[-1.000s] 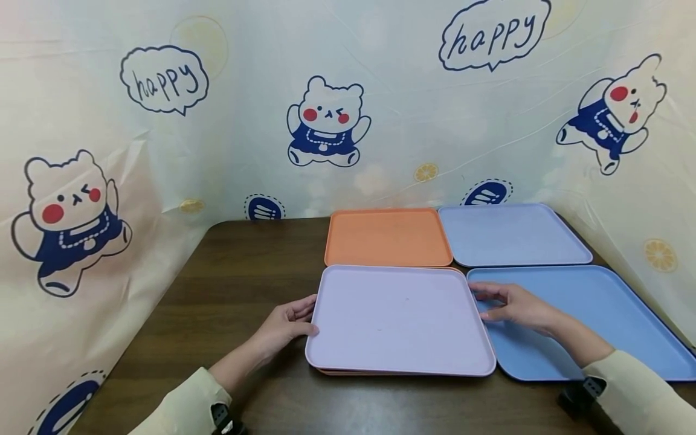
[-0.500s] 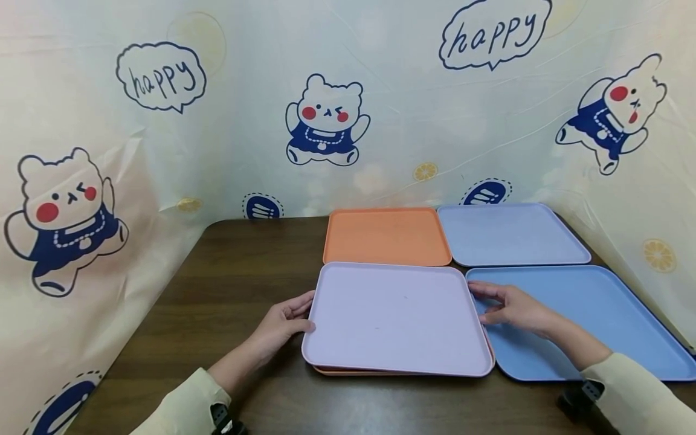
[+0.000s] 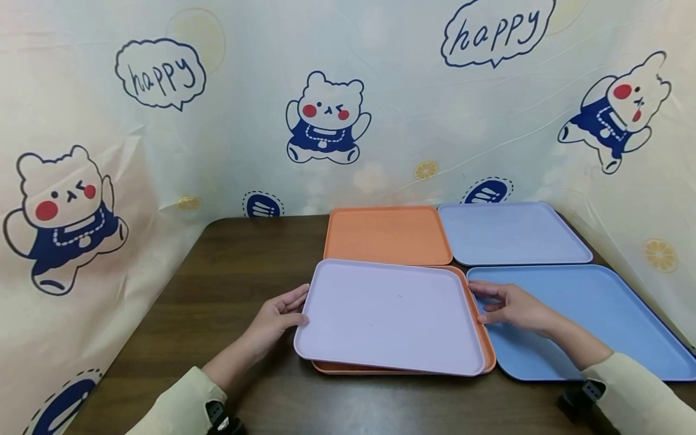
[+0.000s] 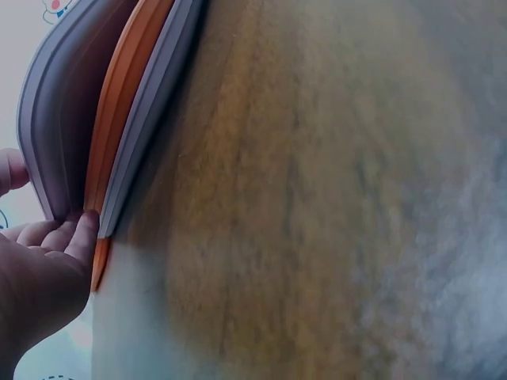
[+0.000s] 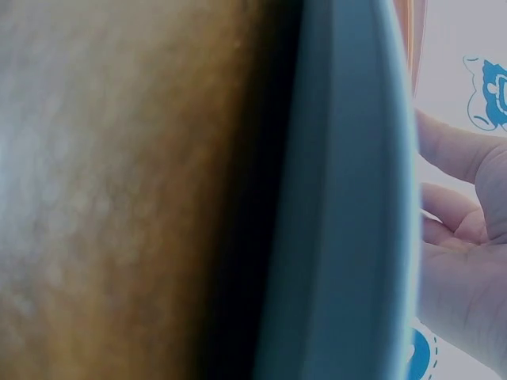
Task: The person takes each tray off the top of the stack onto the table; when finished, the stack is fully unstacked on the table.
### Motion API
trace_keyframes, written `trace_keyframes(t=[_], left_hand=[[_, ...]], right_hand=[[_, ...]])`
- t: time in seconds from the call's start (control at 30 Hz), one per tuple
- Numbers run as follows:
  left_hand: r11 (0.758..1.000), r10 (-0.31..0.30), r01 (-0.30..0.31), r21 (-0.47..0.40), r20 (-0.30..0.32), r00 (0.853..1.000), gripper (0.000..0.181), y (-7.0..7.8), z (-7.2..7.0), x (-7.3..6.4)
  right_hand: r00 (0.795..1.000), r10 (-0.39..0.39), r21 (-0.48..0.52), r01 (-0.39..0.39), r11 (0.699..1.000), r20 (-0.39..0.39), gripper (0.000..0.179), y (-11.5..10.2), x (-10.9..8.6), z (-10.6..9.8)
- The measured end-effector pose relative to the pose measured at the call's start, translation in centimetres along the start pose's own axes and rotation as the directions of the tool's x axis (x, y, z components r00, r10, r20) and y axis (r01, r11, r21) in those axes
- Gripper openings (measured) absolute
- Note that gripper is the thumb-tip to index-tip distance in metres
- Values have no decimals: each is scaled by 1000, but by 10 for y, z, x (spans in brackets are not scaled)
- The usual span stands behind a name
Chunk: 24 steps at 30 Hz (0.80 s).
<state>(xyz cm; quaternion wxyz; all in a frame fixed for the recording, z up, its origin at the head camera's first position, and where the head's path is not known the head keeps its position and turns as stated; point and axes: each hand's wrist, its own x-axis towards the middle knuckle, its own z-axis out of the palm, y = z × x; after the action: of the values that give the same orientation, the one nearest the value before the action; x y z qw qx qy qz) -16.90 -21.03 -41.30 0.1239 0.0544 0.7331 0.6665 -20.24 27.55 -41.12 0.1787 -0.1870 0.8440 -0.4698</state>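
Observation:
My left hand [image 3: 277,317] pinches the left edge of a lavender tray [image 3: 388,317], thumb on top and fingers underneath. This tray tilts, its left side raised over an orange tray [image 3: 489,350]. In the left wrist view a gap separates the lavender tray [image 4: 47,119] from the orange tray [image 4: 119,103], and a greyish tray [image 4: 150,111] lies beneath that. At the stack's right side, my right hand [image 3: 513,308] rests its fingertips and thumb along the orange tray's edge, above a blue tray [image 3: 587,314]. The blue tray's rim [image 5: 348,198] hides part of that hand in the right wrist view.
Behind the stack lies another orange tray [image 3: 387,235], with a periwinkle tray [image 3: 513,232] to its right. All stand on a dark wooden table [image 3: 244,272]. A printed cloth [image 3: 234,121] with bear drawings hangs around the back and sides.
The lavender tray has slid left and turned slightly with my left hand, its left edge higher. More of the orange tray beneath shows at the right and front. My right hand has stayed in place.

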Motion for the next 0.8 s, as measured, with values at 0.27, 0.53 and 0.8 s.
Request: trace_keyframes(t=[0.27,0.53,0.8], left_hand=[[998,-36,36,-55,0,999,62,4,-7,-2],[990,-96,95,-107,-9,995,62,5,-11,-4],[985,-107,114,-130,61,992,69,6,-17,-9]], right_hand=[[1000,6,-23,-6,1000,-6,74,-2,0,1],[1000,18,-32,-18,999,-13,74,-4,0,3],[1000,12,-26,-13,1000,-8,75,-2,1,1]])
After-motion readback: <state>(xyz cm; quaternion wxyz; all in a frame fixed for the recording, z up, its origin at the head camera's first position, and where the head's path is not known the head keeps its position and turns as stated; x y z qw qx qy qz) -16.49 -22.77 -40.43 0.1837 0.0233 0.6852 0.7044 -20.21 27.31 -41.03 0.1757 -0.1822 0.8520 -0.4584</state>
